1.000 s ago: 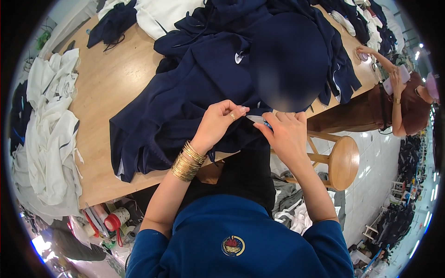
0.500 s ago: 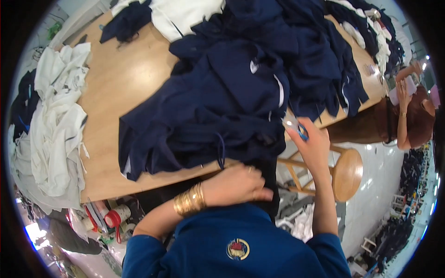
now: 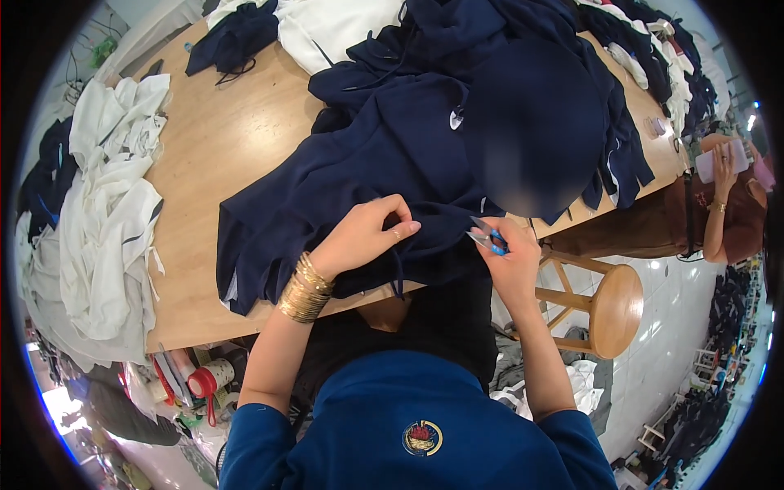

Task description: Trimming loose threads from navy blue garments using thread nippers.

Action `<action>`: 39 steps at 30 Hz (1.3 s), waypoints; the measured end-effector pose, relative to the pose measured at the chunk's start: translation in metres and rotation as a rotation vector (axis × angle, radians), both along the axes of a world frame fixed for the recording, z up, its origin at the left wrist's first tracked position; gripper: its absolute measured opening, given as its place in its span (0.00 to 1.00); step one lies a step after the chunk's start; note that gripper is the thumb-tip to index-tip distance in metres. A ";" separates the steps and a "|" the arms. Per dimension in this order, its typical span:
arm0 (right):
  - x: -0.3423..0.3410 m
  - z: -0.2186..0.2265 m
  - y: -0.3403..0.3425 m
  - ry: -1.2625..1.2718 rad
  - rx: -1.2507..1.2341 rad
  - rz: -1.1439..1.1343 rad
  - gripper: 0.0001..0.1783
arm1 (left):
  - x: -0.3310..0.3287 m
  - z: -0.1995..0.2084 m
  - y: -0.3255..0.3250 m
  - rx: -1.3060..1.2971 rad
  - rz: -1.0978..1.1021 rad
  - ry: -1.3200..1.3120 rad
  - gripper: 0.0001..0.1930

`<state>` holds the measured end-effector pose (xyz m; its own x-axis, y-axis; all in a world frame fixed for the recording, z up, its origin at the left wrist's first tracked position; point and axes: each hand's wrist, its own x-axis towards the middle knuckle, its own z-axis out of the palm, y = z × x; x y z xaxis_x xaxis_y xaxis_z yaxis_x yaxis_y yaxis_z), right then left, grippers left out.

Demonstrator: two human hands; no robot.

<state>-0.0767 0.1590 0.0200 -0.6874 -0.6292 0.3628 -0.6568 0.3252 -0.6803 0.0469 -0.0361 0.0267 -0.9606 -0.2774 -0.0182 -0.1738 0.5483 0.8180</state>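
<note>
Pale wood is spreading across the upper part of the head view as a broad table (image 3: 212,122), with crumpled white garments (image 3: 114,204) lying along its left end and more white cloth (image 3: 327,33) sitting at the far side. Off to the right, a person in brown (image 3: 739,216) is holding a pale flat object (image 3: 723,162), and a round wooden stool (image 3: 618,310) is standing below the table's corner. Directly before the wearer, a navy garment (image 3: 367,155) is lying in loose folds on the table, its near edge reaching the table's front edge. Both forearms are rising from the short sleeves of a blue shirt (image 3: 392,400), bending at the elbows and slanting inward over the cloth. Gold bangles (image 3: 305,287) are circling the left wrist, and the left hand (image 3: 376,237) is turning its back upward, index finger arching and its tip meeting the thumb in a small loop; whether anything thin is lying between those tips, I cannot tell. Just across from it, the right hand (image 3: 513,257) is closing around small blue-handled scissors (image 3: 496,242), the fingers curling over the handles. Their blades are standing apart and pointing leftward at the garment's folds, near its right edge; whether they are touching the fabric, I cannot tell.
</note>
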 end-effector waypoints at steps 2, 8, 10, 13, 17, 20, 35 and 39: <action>0.005 0.006 -0.002 -0.063 -0.066 -0.016 0.11 | 0.003 -0.001 0.000 0.415 -0.011 0.015 0.14; 0.021 0.019 0.000 -0.204 -0.206 -0.036 0.12 | 0.006 0.026 0.002 0.565 -0.162 -0.121 0.15; 0.024 0.019 0.005 -0.194 -0.218 -0.049 0.12 | 0.008 0.030 0.005 0.649 -0.109 -0.102 0.15; 0.024 0.019 0.010 -0.078 -0.153 0.000 0.11 | 0.011 0.041 0.012 0.741 -0.063 -0.055 0.13; 0.027 0.039 0.015 -0.175 -0.031 0.040 0.15 | 0.013 0.048 0.015 0.716 -0.066 -0.044 0.12; 0.027 0.063 0.022 -0.134 0.041 0.052 0.19 | 0.013 0.053 0.018 0.669 -0.081 -0.022 0.11; 0.036 0.078 0.032 0.274 0.272 0.110 0.20 | 0.012 0.050 0.025 0.507 -0.078 0.058 0.11; 0.036 0.079 0.032 0.276 0.260 0.111 0.20 | 0.012 0.050 0.026 0.489 -0.075 0.045 0.11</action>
